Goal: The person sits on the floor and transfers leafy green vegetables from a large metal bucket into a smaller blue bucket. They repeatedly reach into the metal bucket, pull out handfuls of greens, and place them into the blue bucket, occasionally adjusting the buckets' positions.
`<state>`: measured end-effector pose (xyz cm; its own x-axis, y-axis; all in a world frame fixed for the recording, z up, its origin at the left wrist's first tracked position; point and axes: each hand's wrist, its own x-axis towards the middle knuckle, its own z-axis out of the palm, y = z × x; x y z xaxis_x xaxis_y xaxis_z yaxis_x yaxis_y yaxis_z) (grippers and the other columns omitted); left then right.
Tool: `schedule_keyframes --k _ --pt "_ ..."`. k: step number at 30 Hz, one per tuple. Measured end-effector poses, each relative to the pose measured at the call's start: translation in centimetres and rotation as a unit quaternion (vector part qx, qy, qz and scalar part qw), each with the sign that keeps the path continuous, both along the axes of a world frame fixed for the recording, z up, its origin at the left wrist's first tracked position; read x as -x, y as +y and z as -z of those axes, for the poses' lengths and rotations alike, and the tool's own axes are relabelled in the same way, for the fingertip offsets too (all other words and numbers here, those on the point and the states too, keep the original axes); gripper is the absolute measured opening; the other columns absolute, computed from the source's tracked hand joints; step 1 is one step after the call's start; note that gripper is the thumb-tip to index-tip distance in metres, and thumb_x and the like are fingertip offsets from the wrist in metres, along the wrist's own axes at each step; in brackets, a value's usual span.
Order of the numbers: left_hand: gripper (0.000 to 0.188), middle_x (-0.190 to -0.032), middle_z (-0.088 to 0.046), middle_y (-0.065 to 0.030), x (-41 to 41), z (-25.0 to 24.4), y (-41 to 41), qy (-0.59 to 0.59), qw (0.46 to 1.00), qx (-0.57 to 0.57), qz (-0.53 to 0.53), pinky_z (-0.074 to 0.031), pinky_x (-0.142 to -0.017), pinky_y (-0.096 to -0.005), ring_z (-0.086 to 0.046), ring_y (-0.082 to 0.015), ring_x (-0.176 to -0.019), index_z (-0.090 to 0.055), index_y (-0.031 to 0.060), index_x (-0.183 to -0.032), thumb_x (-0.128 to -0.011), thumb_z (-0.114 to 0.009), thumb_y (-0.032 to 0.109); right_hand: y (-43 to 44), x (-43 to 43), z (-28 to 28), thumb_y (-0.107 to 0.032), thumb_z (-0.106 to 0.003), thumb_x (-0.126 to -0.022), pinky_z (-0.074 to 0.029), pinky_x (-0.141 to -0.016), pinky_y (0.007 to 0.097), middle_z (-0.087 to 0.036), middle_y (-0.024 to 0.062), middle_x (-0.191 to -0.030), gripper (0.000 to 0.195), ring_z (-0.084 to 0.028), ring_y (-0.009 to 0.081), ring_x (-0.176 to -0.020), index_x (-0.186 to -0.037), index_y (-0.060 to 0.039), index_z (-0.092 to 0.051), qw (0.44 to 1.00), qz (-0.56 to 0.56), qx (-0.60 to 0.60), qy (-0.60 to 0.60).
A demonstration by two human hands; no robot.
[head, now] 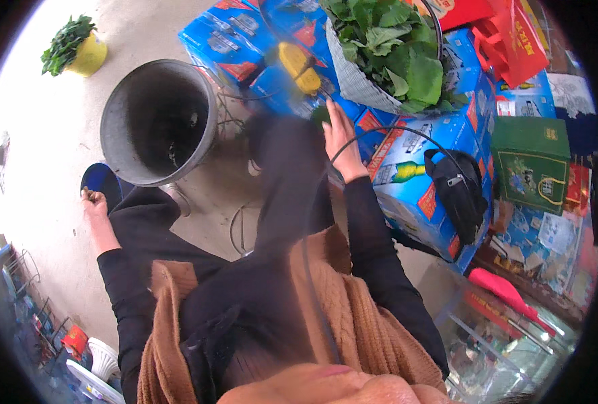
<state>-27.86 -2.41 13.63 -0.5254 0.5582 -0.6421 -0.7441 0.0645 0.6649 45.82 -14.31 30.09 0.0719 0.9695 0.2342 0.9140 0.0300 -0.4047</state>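
My left hand is at the left, beside my bent knee, with its fingers curled together. A small dark bit may be at its fingertips, too small to tell. Just behind it is a dark blue rounded object, partly hidden. My right hand lies by my other knee, fingers extended, nothing visible in it. Its fingertips are close to a cable below a yellow power strip on blue cartons. A green leaf shows beside the fingers. Between my hands, farther out, stands a deep grey bucket, its inside dark.
A pale woven basket of green leaves stands on the cartons. Nearer me, a black pouch lies on a carton. A yellow pot with greens stands far left. At right are a green gift box and red bags.
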Motion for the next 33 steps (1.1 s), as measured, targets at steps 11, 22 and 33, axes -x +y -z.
schedule_keyframes --k 11,22,33 --pt "0.024 -0.067 -0.048 0.0009 -1.5 -2.1 -1.0 0.009 0.999 0.029 -0.022 -0.033 -0.046 -0.0252 -0.037 -0.011 -0.052 -0.063 0.0059 -0.091 -0.103 -0.053 0.024 18.1 -1.5 5.9 -0.034 -0.063 -0.091 -0.052 -0.08 0.0527 -0.069 0.0265 -0.097 0.038 -0.067 0.0441 -0.092 -0.113 -0.0021 -0.059 0.976 0.185 0.11 -0.036" --pt "0.024 -0.072 -0.054 0.0007 -1.3 -2.1 -0.2 0.014 0.999 0.017 0.025 -0.038 -0.05 -0.0265 -0.045 -0.0117 -0.058 -0.065 0.0053 -0.093 -0.103 -0.053 0.023 12.5 -1.9 8.2 0.001 -0.063 -0.089 -0.057 -0.063 0.033 -0.07 0.0136 -0.096 0.03 -0.069 0.0201 -0.076 -0.118 0.0013 -0.058 0.912 0.199 -0.072 0.352" --pt "0.021 -0.072 -0.052 0.0001 -1.9 -3.2 0.0 0.039 0.998 0.022 0.045 -0.038 -0.049 -0.0254 -0.044 -0.0104 -0.058 -0.066 0.005 -0.093 -0.102 -0.056 0.021 14.7 0.8 -1.2 -0.015 -0.061 -0.091 -0.052 -0.086 0.0438 -0.069 0.022 -0.102 0.025 -0.066 0.0374 -0.096 -0.111 -0.0006 -0.064 0.976 0.115 -0.135 0.125"
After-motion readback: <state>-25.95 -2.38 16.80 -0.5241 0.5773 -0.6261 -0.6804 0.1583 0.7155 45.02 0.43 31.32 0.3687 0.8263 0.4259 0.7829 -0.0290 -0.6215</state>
